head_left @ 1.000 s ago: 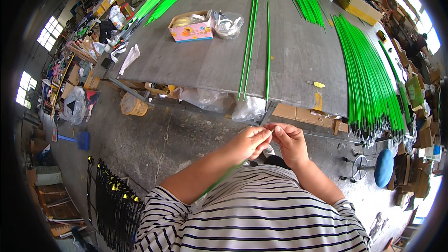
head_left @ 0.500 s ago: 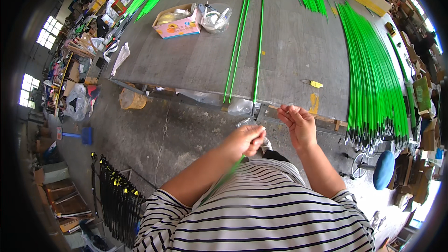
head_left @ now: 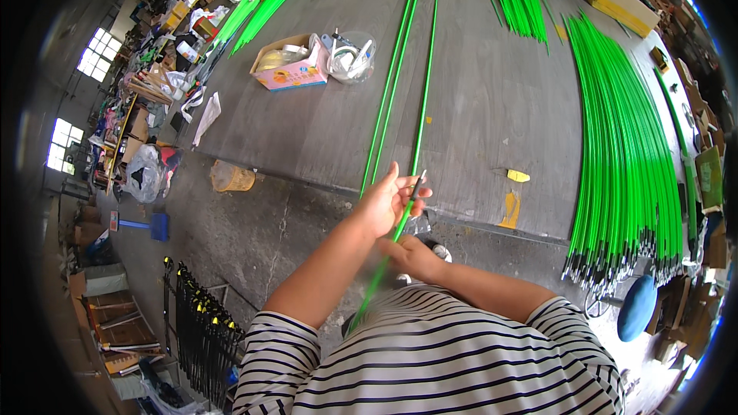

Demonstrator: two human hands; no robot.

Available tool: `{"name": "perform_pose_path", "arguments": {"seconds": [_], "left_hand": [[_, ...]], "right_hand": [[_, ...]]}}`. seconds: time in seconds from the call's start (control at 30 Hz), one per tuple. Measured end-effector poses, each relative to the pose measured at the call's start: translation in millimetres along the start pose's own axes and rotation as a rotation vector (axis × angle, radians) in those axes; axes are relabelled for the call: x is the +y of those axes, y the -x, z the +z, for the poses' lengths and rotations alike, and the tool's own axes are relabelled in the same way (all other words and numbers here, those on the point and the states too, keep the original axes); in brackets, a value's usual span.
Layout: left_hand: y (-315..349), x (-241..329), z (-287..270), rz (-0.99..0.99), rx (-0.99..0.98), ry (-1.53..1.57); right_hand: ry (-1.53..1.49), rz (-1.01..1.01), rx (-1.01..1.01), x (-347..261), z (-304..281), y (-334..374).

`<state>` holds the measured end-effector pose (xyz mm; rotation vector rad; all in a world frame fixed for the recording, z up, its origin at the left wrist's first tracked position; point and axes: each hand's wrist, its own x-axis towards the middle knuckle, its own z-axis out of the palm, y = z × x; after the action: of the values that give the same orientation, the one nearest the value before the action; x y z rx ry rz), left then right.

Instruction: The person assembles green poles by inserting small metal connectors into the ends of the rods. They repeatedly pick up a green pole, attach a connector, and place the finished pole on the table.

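A thin green rod with a black end and a pale metal tip slants up in front of my body, its lower part blurred. My right hand is closed around it below the black end. Beside that end is my left hand, thumb raised and fingers loosely apart, with the rod crossing in front of the fingers. Beyond my hands, a single green rod and a pair of green rods lie lengthwise on the grey table.
A big bundle of green rods covers the table's right side. A yellow cutter lies nearer the front edge. Toward the left stand a pink box with tape rolls and a clear tub. A blue stool stands at right.
My left hand has loosened from a fist and risen toward the table edge. My right hand has come down and left onto the rod, whose tip now shows higher. The view has shifted slightly.
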<state>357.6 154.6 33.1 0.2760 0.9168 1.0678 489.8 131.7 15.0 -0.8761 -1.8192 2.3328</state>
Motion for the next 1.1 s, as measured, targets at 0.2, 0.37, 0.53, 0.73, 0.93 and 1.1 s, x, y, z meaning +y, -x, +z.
{"name": "perform_pose_path", "arguments": {"seconds": [0.2, 0.37, 0.53, 0.73, 0.93, 1.1], "left_hand": [[70, -5, 12, 0.159, 0.195, -1.524], [142, -18, -46, 0.138, 0.444, -1.975], [209, -4, -153, -0.011, 0.831, -2.117], [176, 33, -140, -0.006, 0.676, -1.924], [57, 74, -115, 0.019, 0.535, -1.101], [-36, 91, -119, 0.038, 0.482, -0.87]], "right_hand": [[0.184, 0.143, 0.485, -9, -99, -11], [-0.188, 0.047, 0.853, 1, -217, -12], [-0.372, -0.075, 1.001, -13, -298, 25], [-0.22, -0.028, 0.943, -19, -274, 23], [-0.272, 0.047, 0.718, 20, -205, 33], [-0.461, 0.086, 0.676, 51, -176, 69]]}}
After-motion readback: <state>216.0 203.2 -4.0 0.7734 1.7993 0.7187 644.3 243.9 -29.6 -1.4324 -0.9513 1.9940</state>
